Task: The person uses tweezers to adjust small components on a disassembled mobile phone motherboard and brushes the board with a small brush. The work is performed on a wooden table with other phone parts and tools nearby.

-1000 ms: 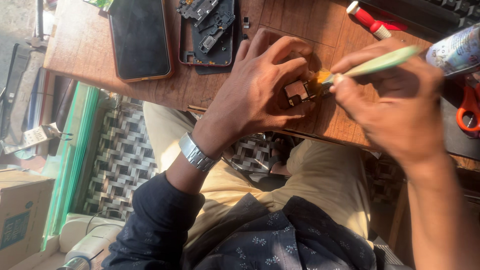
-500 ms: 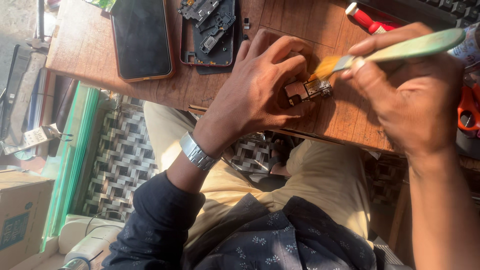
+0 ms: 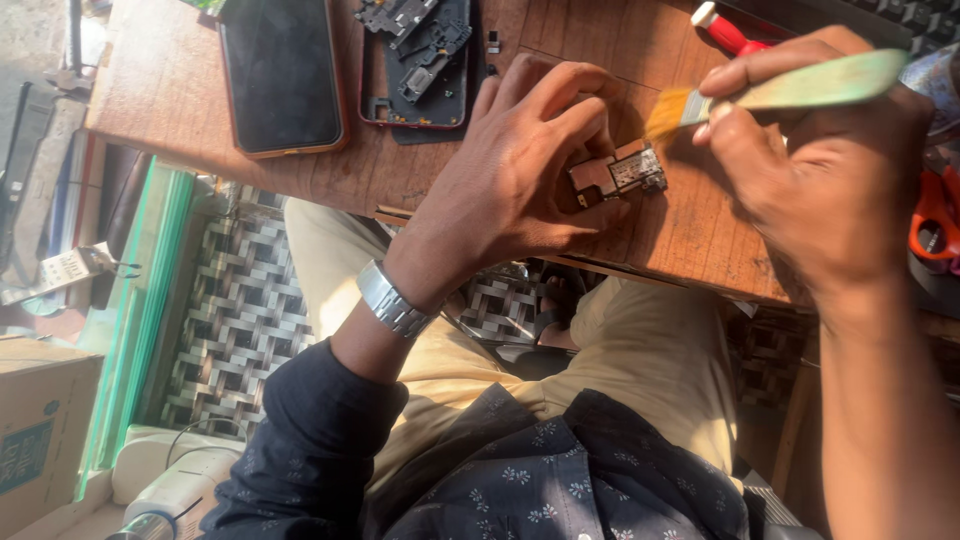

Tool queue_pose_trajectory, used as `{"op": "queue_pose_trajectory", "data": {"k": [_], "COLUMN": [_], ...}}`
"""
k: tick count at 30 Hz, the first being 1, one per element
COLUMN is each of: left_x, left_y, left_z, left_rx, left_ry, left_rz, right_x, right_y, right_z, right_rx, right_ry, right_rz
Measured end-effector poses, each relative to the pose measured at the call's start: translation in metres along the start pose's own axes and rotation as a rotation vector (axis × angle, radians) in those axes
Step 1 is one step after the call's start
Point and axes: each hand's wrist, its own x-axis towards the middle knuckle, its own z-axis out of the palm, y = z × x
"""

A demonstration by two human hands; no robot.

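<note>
- A small circuit board (image 3: pixel 618 176) is lying flat on the wooden worktop (image 3: pixel 690 225) near its front edge, where light is reaching it.
- The left hand (image 3: pixel 520 170) is clamping around the board's left side, fingers pinning it down, seemingly so it cannot slide.
- The right hand (image 3: pixel 830 160) is gripping a pale green brush (image 3: pixel 790 90), bristles hovering just above and right of the board, angled as if for sweeping it.
- Left of the board, an opened phone shell (image 3: pixel 420 60) is sitting beside a dark phone (image 3: pixel 282 75), both lying flat.
- Beyond the board, a red-handled tool (image 3: pixel 728 30) is resting; orange scissors (image 3: pixel 935 220) are lying to its right.
</note>
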Motion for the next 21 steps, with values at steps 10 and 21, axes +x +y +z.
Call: {"op": "queue_pose_trajectory", "data": {"k": [10,21], "left_x": [-0.009,-0.010], "left_y": [-0.003,-0.006], "left_z": [0.003,0.007], "left_rx": [-0.059,-0.026], "left_ry": [0.083,0.079], "left_rz": [0.061,0.046], "right_x": [0.000,-0.004], "right_y": [-0.016,-0.032], "right_z": [0.003,0.005], "right_rx": [0.203,0.248], "right_ry": [0.024,-0.069], "right_rz": [0.095,0.102]}}
